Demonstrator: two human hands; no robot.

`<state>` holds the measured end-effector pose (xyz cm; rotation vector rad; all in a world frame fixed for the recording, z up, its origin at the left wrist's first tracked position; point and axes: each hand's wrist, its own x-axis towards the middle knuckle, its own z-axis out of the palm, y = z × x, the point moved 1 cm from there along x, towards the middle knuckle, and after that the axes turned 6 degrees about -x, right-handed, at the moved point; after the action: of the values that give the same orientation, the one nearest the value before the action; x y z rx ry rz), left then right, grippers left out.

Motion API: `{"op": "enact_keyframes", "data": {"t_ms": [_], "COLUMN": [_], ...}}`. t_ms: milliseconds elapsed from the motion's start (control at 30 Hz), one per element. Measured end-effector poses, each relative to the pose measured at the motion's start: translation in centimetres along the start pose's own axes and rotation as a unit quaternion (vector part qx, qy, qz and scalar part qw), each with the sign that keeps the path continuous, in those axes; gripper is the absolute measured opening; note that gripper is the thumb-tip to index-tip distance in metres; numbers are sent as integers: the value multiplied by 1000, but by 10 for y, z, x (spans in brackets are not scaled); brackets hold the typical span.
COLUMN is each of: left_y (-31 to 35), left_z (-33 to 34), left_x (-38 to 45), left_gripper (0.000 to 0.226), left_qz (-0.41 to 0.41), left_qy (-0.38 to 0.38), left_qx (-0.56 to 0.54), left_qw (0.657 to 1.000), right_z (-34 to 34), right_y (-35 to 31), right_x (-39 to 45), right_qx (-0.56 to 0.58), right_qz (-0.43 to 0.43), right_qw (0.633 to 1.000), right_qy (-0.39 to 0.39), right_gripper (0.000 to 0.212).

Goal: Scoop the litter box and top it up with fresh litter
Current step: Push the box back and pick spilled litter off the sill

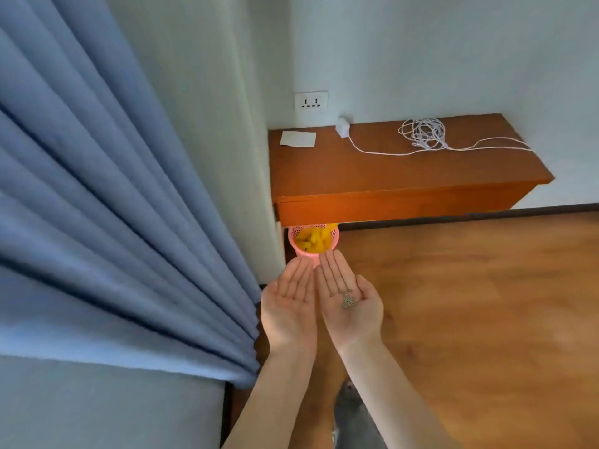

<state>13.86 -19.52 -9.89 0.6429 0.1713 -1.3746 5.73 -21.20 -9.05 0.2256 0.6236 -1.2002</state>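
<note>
Beside the blue curtain [107,196] and under the wooden surface [389,166] with its coiled white cable [421,134], a pink mesh bin [312,241] holds something yellow. Left hand [290,306] lies flat, palm up, empty; right hand [348,303] cups a few grey litter granules [347,301]. Tip them over the bin's mouth, fingers first. No litter box shows.

Bin [312,243] under shelf [389,176].
</note>
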Motion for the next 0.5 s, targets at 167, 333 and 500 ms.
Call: {"op": "enact_keyframes", "data": {"t_ms": [167, 333, 500], "left_y": [-13, -18, -28], "left_z": [23, 3, -32], "left_x": [65, 147, 234], "left_gripper": [42, 37, 21], "left_qz": [-47, -71, -122], "left_qy": [77, 124, 151], "left_qx": [-15, 50, 115], "left_qw": [996, 988, 974], "right_z": [9, 3, -22], "right_y": [-33, -38, -35], "right_x": [74, 146, 229], "right_qx": [-10, 15, 13], "right_qz": [25, 27, 16], "right_qw": [999, 998, 997], "right_qy": [37, 54, 80], "right_gripper": [49, 49, 50]}}
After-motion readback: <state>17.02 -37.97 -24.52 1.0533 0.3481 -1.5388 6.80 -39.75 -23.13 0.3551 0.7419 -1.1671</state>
